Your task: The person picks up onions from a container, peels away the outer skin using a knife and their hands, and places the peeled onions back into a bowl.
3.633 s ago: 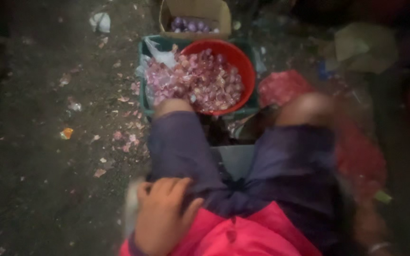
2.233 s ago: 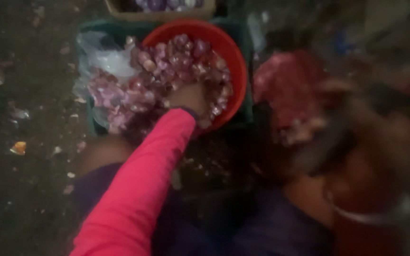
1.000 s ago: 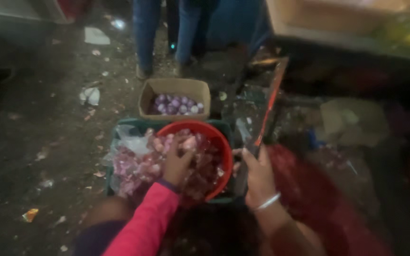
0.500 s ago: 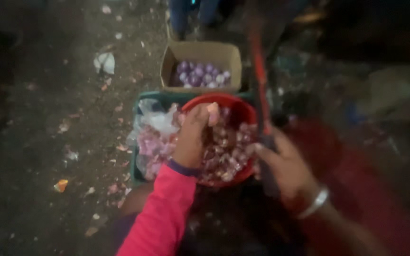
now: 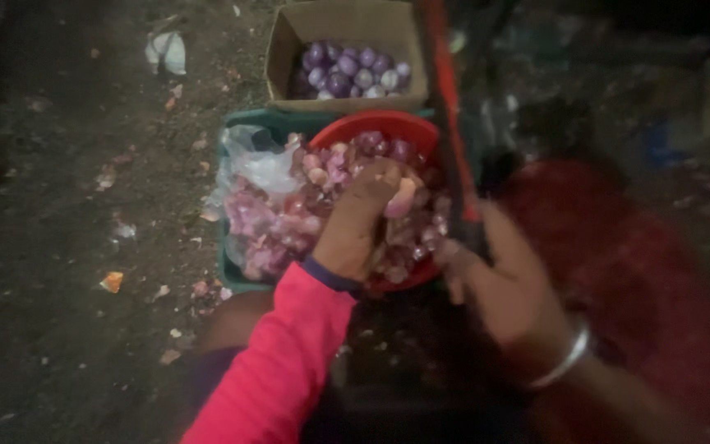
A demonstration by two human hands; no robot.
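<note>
Left hand [image 5: 363, 218], reaching from a bright pink sleeve [image 5: 277, 362], is closed around a small pale onion [image 5: 402, 197], pinched between the thumb and the curled fingers. It hovers just above a red bowl [image 5: 388, 125] heaped with reddish-purple onions and loose skins, so the held onion sits over the middle of that heap.

Right hand [image 5: 499, 284], wearing a silver bangle [image 5: 559, 362] at the wrist, lies at the bowl's right edge. It is blurred; the fingers seem curled near a dark handle with a long red strip [image 5: 445, 99] rising from it, but whether they grip it cannot be told.

The red bowl rests inside a green crate [image 5: 244, 131]. On the crate's left side, a crumpled clear plastic bag [image 5: 252, 168] lies against more pinkish onion skins [image 5: 260, 226].

Just beyond the crate stands an open cardboard box [image 5: 289, 53] holding clean, round purple onions [image 5: 351, 70].

To the right of the hands spreads a large red mass [image 5: 610, 238], possibly a mesh sack, too blurred to be sure.

Dark, dirty ground [image 5: 59, 205] surrounds everything on the left, dotted with scraps of skin, an orange fragment [image 5: 112, 282] and a piece of white litter [image 5: 166, 51] near the top.
</note>
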